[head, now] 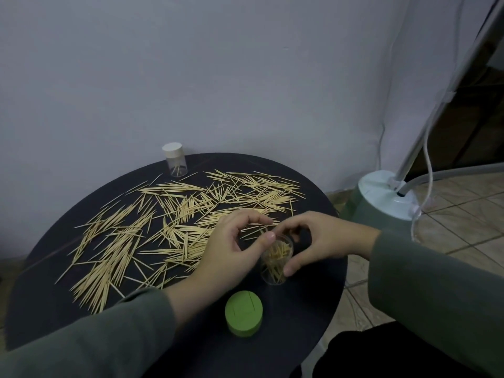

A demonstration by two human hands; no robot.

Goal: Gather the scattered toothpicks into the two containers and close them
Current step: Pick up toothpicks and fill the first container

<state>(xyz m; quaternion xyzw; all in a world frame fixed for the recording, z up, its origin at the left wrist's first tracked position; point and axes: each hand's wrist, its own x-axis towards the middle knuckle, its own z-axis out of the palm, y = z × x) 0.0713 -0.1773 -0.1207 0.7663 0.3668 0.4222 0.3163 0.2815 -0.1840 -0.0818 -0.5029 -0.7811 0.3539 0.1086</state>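
Note:
Many pale wooden toothpicks (174,222) lie scattered over a round black table (305,301). Near its front right stands an open clear container (275,261), partly filled with toothpicks. My right hand (321,241) grips this container with thumb and fingers curled round its wall and rim. My left hand (234,249) hovers just left of the rim, pinching a toothpick between fingertips above the opening. The green lid (243,313) lies on the table in front of the container. A second clear container with a white lid (175,159) stands at the table's back edge, holding a few toothpicks.
A grey wall rises behind the table. To the right, on a tiled floor, stands a pale green appliance base (381,200) with a pole and hoses. The table's right and front edges drop off close to my arms.

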